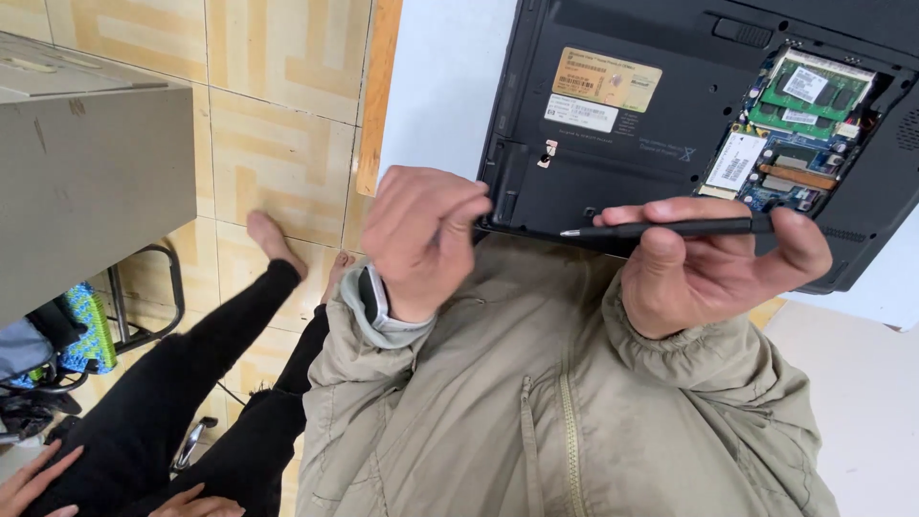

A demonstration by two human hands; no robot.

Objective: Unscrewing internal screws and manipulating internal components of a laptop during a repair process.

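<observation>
At the far left stands a grey metal cabinet over the beige patterned floor tiles, and below it another person's black-trousered legs stretch across the floor, bare feet pointing toward the table (two more hands show at the bottom corner, not yours). Your left hand is curled into a loose fist at the near edge of the upturned black laptop, knuckles toward the camera; you cannot tell from here whether it grips anything, since the fingers hide the palm. A grey watch sits at that wrist. To the right, your right hand lies palm up, with the slim black screwdriver held level between thumb and fingertips, its metal tip pointing left, just in front of the laptop's edge. Farther right, the laptop's open bay shows green circuit boards. The laptop rests on a white tabletop.
</observation>
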